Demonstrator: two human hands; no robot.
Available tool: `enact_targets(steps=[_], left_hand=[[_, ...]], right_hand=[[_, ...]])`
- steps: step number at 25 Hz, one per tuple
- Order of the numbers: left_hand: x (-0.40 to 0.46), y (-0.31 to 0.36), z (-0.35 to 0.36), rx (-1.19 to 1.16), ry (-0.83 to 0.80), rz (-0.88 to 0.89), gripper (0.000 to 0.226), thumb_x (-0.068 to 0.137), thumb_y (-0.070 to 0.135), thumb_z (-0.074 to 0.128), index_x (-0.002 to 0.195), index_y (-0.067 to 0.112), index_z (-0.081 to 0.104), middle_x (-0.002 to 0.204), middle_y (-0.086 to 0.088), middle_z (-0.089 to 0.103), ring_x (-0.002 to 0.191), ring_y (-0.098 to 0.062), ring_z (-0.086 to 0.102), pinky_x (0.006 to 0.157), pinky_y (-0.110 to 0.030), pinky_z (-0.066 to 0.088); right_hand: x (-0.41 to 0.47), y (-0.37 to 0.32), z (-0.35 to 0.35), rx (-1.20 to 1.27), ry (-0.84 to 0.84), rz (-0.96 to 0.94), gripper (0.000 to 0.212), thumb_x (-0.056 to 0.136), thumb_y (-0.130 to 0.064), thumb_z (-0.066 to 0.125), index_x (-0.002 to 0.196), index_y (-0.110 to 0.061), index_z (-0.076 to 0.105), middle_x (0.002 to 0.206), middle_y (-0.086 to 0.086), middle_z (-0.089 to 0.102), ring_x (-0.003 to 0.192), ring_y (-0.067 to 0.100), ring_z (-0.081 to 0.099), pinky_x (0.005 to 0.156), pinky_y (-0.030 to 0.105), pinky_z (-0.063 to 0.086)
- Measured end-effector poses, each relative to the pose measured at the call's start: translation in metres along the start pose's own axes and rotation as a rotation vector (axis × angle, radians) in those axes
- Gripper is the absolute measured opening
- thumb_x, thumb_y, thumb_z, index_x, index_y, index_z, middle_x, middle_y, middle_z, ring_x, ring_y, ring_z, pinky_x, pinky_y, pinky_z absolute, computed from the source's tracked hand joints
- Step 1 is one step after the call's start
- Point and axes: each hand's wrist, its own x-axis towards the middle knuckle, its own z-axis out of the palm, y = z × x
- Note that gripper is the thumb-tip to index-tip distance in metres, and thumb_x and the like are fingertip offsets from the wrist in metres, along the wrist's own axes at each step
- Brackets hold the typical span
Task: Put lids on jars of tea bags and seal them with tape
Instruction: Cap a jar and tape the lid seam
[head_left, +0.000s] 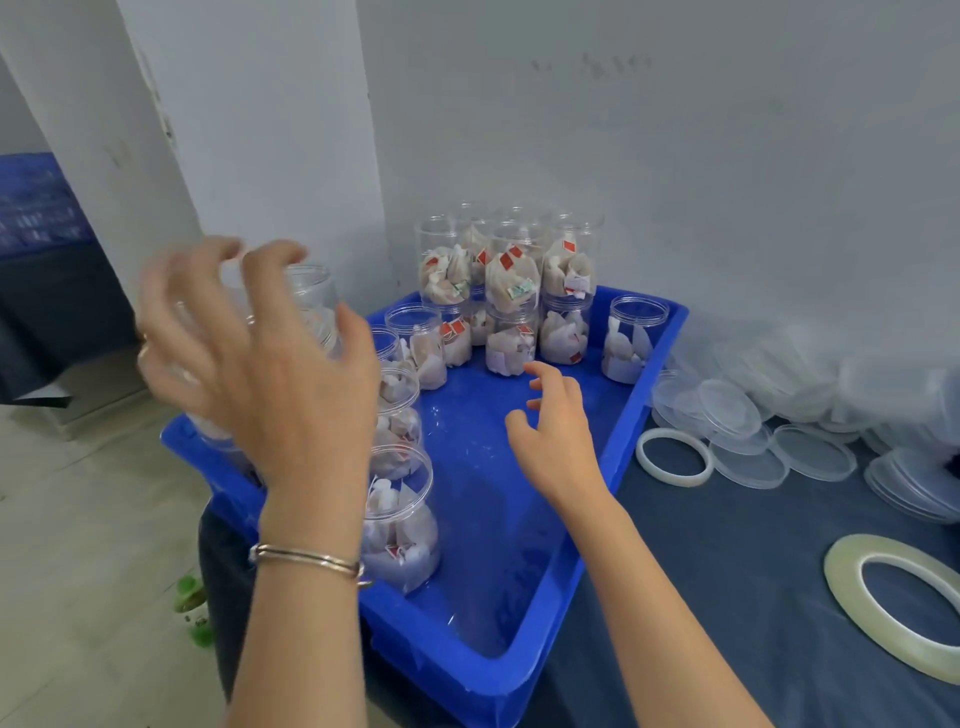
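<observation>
Several clear open-topped jars of tea bags stand in a blue tray (644, 400). Some are stacked two high at the back (511, 278), a row runs down the left side (400, 525), and one stands alone at the back right (631, 338). My left hand (270, 374), blurred, is raised with its fingers spread in front of a jar (314, 299) at the tray's back left; I see no grip. My right hand (558, 436) hovers over the tray's bare floor with its fingers loosely curled, holding nothing. Clear lids (727, 408) lie to the right of the tray.
A small roll of tape (644, 452) lies by the lids, and a large roll of tape (844, 566) lies near the right edge. Both rest on a dark cloth (727, 571). A white wall (675, 156) rises behind the tray. The floor drops away on the left.
</observation>
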Motion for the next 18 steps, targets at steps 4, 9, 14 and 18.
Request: enact_targets(steps=[4, 9, 14, 18], left_hand=[[-0.012, -0.021, 0.016, 0.028, -0.387, -0.171, 0.051, 0.077, 0.032, 0.077, 0.118, 0.012, 0.053, 0.150, -0.016, 0.024, 0.142, -0.037, 0.016, 0.104, -0.060, 0.029], [-0.016, -0.024, 0.037, -0.066, -0.321, -0.170, 0.026, 0.084, 0.010, 0.070, 0.104, 0.002, 0.055, 0.135, -0.019, 0.039, 0.130, -0.035, 0.033, 0.102, -0.028, 0.025], [-0.014, -0.002, 0.043, -0.222, -0.340, -0.127, 0.021, 0.082, 0.009, 0.071, 0.094, 0.003, 0.055, 0.116, -0.017, 0.049, 0.117, -0.034, 0.043, 0.098, -0.026, 0.024], [-0.024, 0.035, 0.043, -0.420, -0.382, -0.070, 0.022, 0.077, 0.007, 0.073, 0.087, 0.004, 0.053, 0.111, -0.013, 0.049, 0.114, -0.031, 0.044, 0.101, -0.036, 0.033]], right_hand=[[0.000, -0.002, 0.001, -0.017, -0.016, -0.010, 0.051, 0.093, -0.015, 0.047, 0.141, -0.024, 0.033, 0.134, -0.003, 0.034, 0.078, 0.002, 0.046, 0.083, 0.041, 0.052], [0.000, -0.001, 0.004, -0.054, -0.051, -0.062, 0.050, 0.093, -0.017, 0.047, 0.141, -0.025, 0.032, 0.134, -0.003, 0.033, 0.080, 0.006, 0.045, 0.081, 0.041, 0.053], [0.000, 0.000, 0.004, -0.042, -0.058, -0.107, 0.054, 0.092, -0.020, 0.051, 0.142, -0.026, 0.031, 0.138, -0.003, 0.033, 0.086, 0.004, 0.046, 0.084, 0.038, 0.052], [-0.005, -0.002, -0.004, 0.059, -0.050, -0.261, 0.082, 0.084, -0.025, 0.068, 0.149, -0.031, 0.017, 0.146, -0.014, 0.023, 0.119, -0.012, 0.030, 0.093, 0.008, 0.037]])
